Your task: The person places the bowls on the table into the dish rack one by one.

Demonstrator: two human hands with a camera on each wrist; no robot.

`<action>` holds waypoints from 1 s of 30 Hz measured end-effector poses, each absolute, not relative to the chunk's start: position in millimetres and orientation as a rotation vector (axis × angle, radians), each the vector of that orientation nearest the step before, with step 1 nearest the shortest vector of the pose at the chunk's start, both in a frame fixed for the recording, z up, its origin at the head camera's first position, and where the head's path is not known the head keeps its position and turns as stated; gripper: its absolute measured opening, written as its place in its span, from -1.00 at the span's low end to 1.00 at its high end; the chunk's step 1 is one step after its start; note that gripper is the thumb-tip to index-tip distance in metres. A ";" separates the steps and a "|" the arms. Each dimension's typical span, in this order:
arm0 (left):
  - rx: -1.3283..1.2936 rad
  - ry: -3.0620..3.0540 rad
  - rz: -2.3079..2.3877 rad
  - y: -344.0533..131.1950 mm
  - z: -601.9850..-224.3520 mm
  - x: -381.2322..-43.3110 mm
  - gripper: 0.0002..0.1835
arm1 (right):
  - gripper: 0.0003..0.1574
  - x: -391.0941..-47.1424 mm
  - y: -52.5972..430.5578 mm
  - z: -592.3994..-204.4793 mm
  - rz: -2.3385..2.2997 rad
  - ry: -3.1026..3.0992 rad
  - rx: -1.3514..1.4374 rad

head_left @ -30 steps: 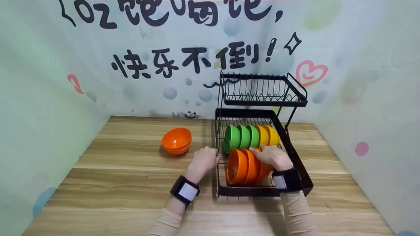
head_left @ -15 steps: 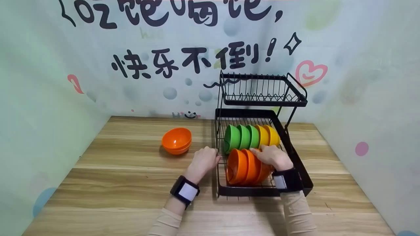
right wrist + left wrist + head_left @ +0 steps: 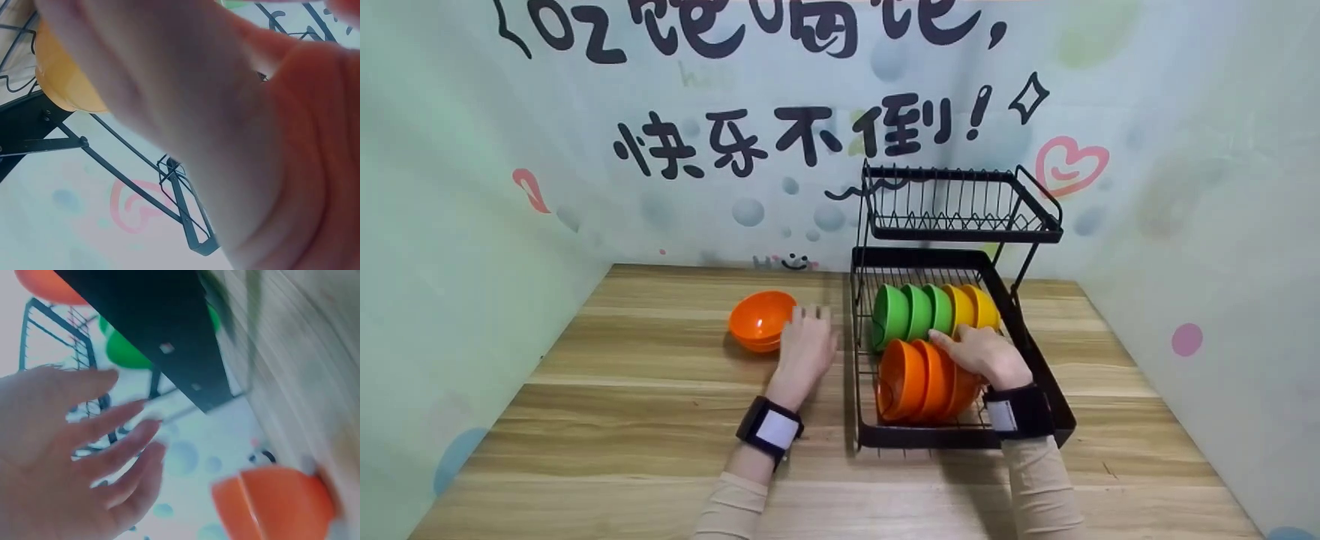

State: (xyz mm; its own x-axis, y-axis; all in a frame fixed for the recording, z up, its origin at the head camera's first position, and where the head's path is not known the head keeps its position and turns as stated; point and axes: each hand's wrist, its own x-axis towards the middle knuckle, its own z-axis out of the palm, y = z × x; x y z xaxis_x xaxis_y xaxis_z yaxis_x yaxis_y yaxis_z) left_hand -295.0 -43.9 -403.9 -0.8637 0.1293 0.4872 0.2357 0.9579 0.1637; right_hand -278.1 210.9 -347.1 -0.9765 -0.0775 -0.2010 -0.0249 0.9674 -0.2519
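Observation:
My left hand (image 3: pixel 808 345) hovers over the table just right of two nested orange bowls (image 3: pixel 757 324). In the left wrist view, the fingers of that hand (image 3: pixel 84 450) are spread and loosely bent, holding nothing, with a gap to the stacked bowls (image 3: pixel 275 503). At the dish rack, my right hand (image 3: pixel 986 356) holds the rightmost of the orange bowls (image 3: pixel 904 382) standing on edge in the front row. Its thumb lies along the rim; the other fingers are mostly hidden. Green bowls (image 3: pixel 891 315) and yellow bowls (image 3: pixel 979 309) stand in the row behind.
The black two-tier dish rack (image 3: pixel 967 436) stands on the right of the wooden table (image 3: pixel 645 435). Its upper tier (image 3: pixel 960 236) rises at the back, over the lower tray. A printed backdrop (image 3: pixel 720 217) encloses the back and sides.
My left hand has let go of the rack's left edge and moved left and away from me, towards the nested orange bowls. The right hand stays at the front row with little movement.

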 end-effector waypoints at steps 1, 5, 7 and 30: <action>-0.211 -2.579 -0.283 -47.9 -406.0 -298.1 -0.66 | -0.03 -278.2 211.6 -347.0 -0.377 2.923 -0.084; -0.052 -2.535 -0.270 -65.5 -416.1 -305.4 -0.72 | -0.13 -278.9 213.1 -347.1 -0.361 2.968 -0.114; -0.007 -2.577 -0.276 -73.5 -420.1 -306.2 -0.79 | -0.16 -278.9 213.0 -346.9 -0.345 2.967 -0.116; -0.107 -2.446 -0.283 -88.2 -415.3 -304.3 -0.88 | -0.24 -278.4 214.5 -345.3 -0.371 3.037 -0.141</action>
